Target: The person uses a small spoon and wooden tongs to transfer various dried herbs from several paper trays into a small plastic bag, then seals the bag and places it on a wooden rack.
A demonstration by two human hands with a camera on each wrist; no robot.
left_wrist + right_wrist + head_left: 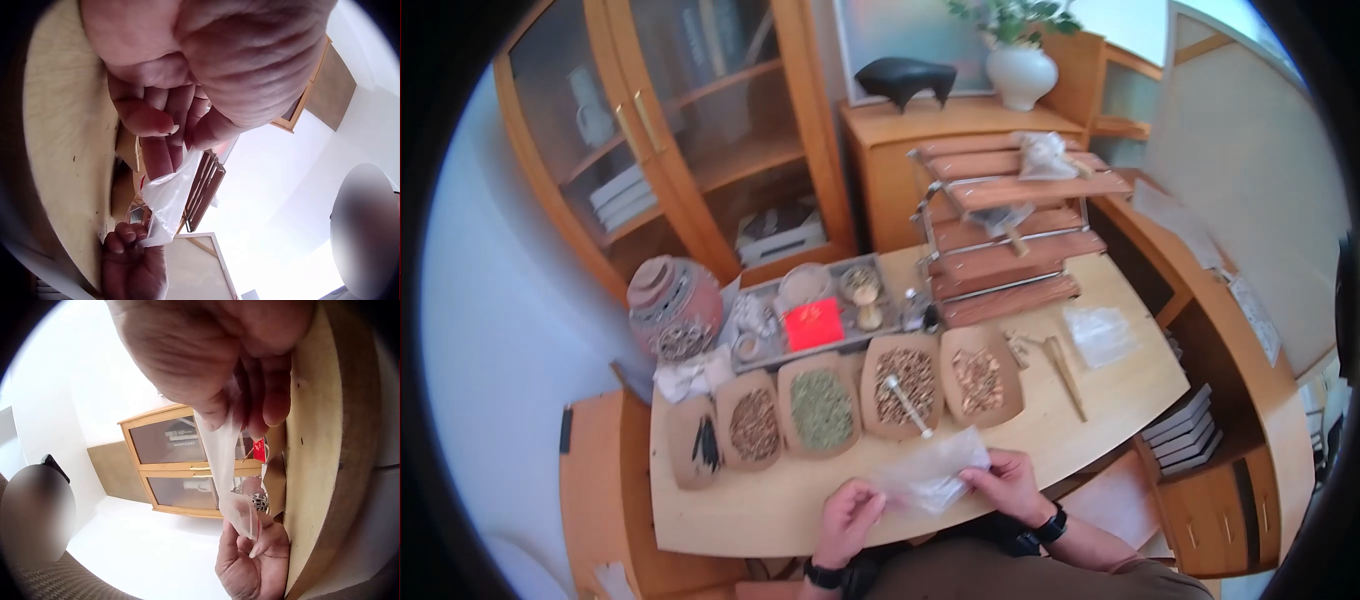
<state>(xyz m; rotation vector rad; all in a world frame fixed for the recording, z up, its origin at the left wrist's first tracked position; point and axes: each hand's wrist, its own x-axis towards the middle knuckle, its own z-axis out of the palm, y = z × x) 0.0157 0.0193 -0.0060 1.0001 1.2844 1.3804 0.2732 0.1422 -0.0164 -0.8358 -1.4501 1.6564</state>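
Observation:
A translucent white bag (930, 473) is stretched between both hands above the table's front edge. The left hand (848, 520) pinches its left end between thumb and fingers; the right hand (1012, 487) pinches the other end. In the left wrist view the bag (167, 203) hangs from the near left hand (187, 75), with the right hand (132, 265) at its far end. The right wrist view shows the bag (220, 450) running from the right hand (219, 356) down to the left hand (255, 562). Nothing inside the bag can be made out.
Paper trays hold green leaves (821, 408), brown pieces (754, 423), chips with a metal scoop (908, 402) and dark sticks (706, 443). Behind stand a grey tray with a red packet (813, 324), a clay jar (675, 308) and a wooden rack (1000, 282). Wooden tongs (1065, 378) and clear bags (1098, 336) lie right.

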